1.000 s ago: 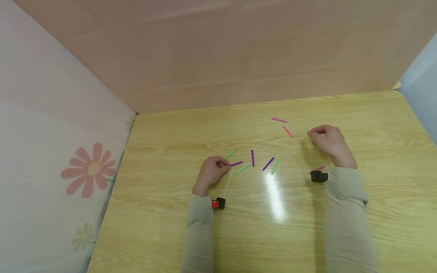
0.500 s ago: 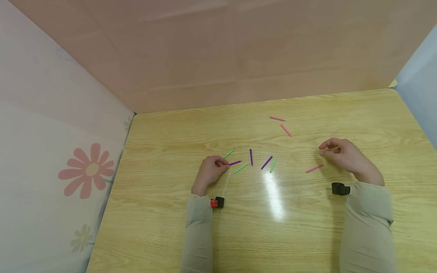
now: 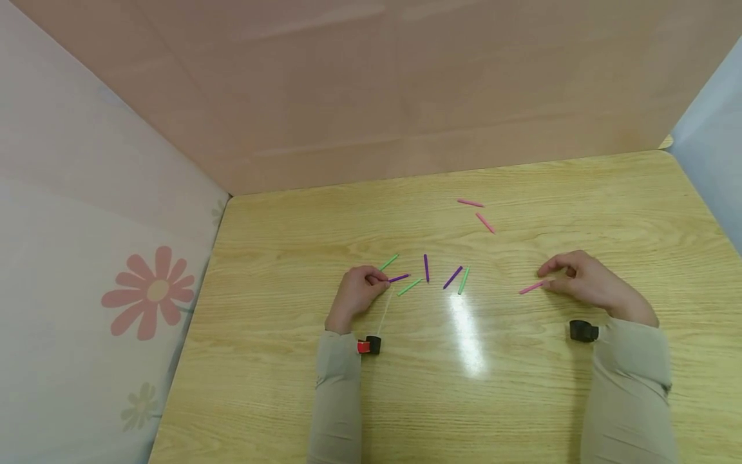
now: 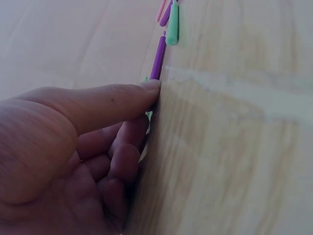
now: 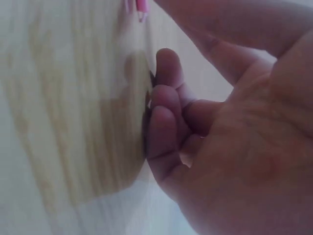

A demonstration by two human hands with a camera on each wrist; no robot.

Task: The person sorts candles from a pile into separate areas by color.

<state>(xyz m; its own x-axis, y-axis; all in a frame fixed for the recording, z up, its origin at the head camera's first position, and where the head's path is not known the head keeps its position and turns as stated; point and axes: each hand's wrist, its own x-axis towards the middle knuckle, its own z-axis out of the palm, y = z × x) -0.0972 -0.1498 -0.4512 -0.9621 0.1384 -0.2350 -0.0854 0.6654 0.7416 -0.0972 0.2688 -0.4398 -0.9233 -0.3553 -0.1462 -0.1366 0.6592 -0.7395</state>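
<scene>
My left hand (image 3: 361, 291) pinches a slim purple crayon (image 3: 399, 278) low over the table, between thumb and forefinger. Its narrow tip points away from the hand in the left wrist view. Green crayons (image 3: 409, 287) lie just before and behind these fingers. On the right, my right hand (image 3: 591, 283) hovers around the near end of a pink crayon (image 3: 529, 288). Thumb and forefinger are spread apart there, the thumb overlapping the crayon's end. In the right wrist view the other fingers are bent close to the table, and the pink crayon (image 5: 142, 9) shows at the top edge.
Between the hands lie two more purple crayons (image 3: 426, 268) and another green one (image 3: 464, 280). Two pink crayons (image 3: 485, 223) lie farther back. A beige curtain (image 3: 371, 96) rises behind the wooden table (image 3: 278, 386), with a flowered cloth (image 3: 58, 258) on the left.
My right hand has moved rightward and back toward me, then down to the near pink crayon, uncovering it on the way. The left hand stays in place with the purple crayon.
</scene>
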